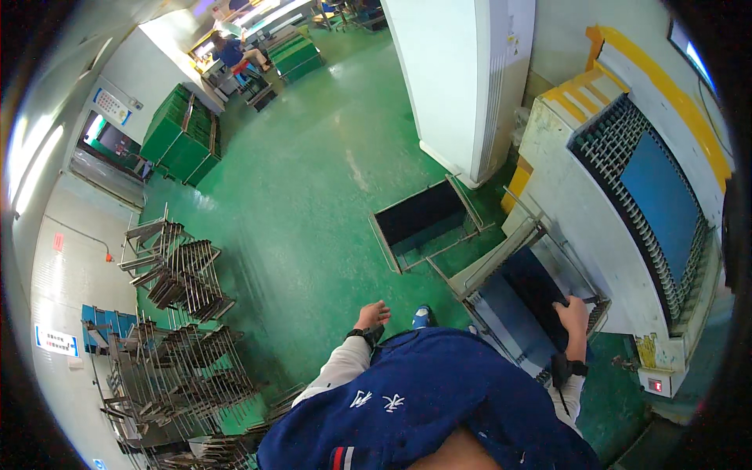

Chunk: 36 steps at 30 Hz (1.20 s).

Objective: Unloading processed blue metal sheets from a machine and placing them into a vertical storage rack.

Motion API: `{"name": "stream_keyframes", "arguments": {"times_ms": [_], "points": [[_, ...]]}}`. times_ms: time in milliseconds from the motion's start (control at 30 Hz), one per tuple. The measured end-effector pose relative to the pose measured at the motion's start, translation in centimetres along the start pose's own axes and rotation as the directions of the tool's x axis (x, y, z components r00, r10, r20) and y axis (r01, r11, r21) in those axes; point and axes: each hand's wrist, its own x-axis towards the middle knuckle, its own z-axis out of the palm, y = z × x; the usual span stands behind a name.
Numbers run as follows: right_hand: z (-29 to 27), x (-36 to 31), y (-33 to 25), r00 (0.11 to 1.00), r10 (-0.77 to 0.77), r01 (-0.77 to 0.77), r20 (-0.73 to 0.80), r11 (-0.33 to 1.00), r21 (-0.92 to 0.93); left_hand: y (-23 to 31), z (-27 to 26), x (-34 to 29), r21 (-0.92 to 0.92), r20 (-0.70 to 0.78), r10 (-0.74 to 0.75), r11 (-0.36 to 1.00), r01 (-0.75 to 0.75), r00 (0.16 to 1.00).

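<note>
Right hand (573,316) curls on flat black panel (534,283) in grey metal rack (501,262), grip unclear. Left hand (373,315) is open, empty.

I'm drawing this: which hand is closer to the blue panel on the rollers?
Right. The right hand touches a black panel, left of the blue panel; the left hand hangs farther left.
</note>
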Motion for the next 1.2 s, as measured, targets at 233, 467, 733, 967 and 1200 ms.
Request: {"name": "stream_keyframes", "arguments": {"times_ms": [233, 467, 733, 967, 1200], "points": [[0.4, 0.0, 0.2, 0.997, -0.031, 0.029, -0.064, 0.999, -0.031, -0.2, -0.2, 0.3, 0.025, -0.018, 0.019, 1.000, -0.019, 1.000], [1.0, 0.3, 0.7, 1.000, 0.003, -0.002, -0.026, 1.000, 0.031, -0.2, -0.2, -0.6, 0.037, -0.017, 0.026, 0.999, -0.025, 1.000], [0.9, 0.5, 0.8, 1.000, 0.002, -0.003, -0.020, 1.000, -0.022, 0.0, -0.2, -0.4, 0.010, -0.004, -0.015, 1.000, 0.015, 1.000], [1.0, 0.7, 0.9, 1.000, -0.007, 0.006, -0.012, 1.000, -0.016, 0.1, -0.2, -0.6, -0.022, -0.012, -0.016, 1.000, 0.016, 1.000], [1.1, 0.8, 0.9, 1.000, 0.004, -0.004, -0.003, 1.000, -0.011, 0.0, -0.4, -0.2, -0.015, 0.014, -0.029, 0.999, 0.029, 0.999]]}}
